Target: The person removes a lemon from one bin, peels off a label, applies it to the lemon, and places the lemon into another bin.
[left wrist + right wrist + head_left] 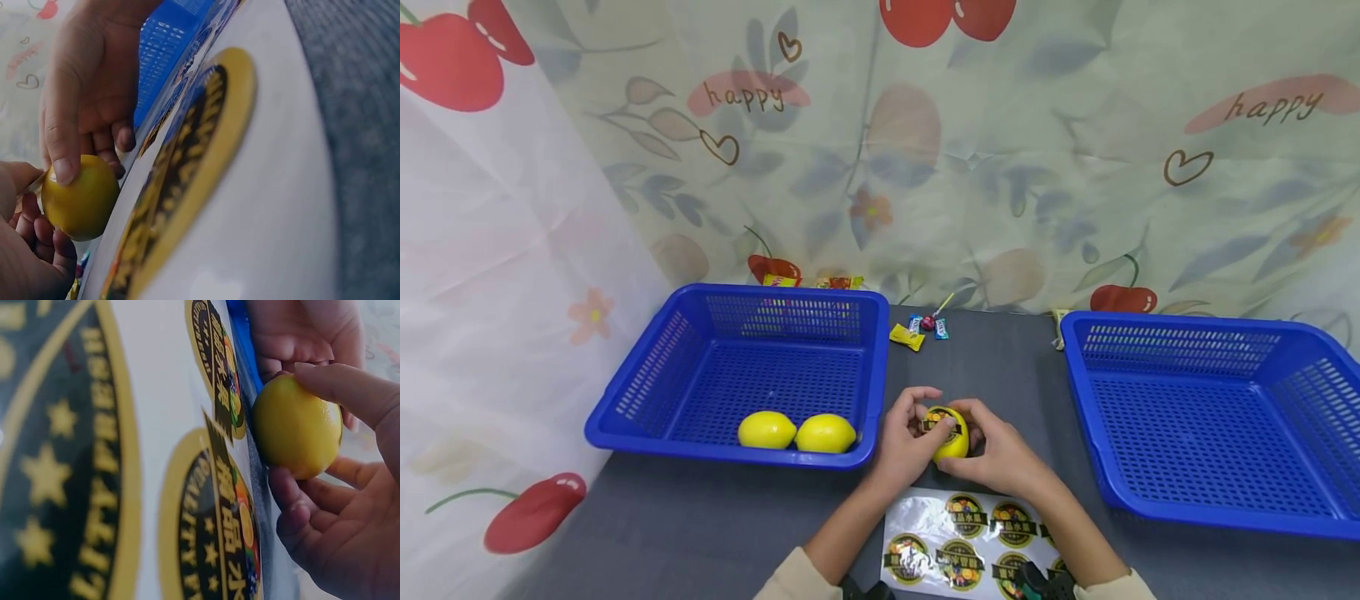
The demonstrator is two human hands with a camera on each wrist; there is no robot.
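Yellow oval lemon [955, 448] held over grey table [700, 517], between glossy white sticker sheet [936, 510] and far edge. My right hand [1003, 454] pinches it; left hand [904, 440] grips too, thumb on its round black-and-gold sticker [936, 415], left being nearer that. Long axis unclear.

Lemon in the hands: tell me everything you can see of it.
The lemon is bright yellow, rounded, smooth-skinned and slightly glossy. A round black-and-gold sticker with a fruit picture sits on it, partly covered by the thumb of the left hand. The right hand grips it too, with thumb and fingers. It is held between the left basket and right basket, just beyond the sticker sheet. Whether it touches the table is unclear.
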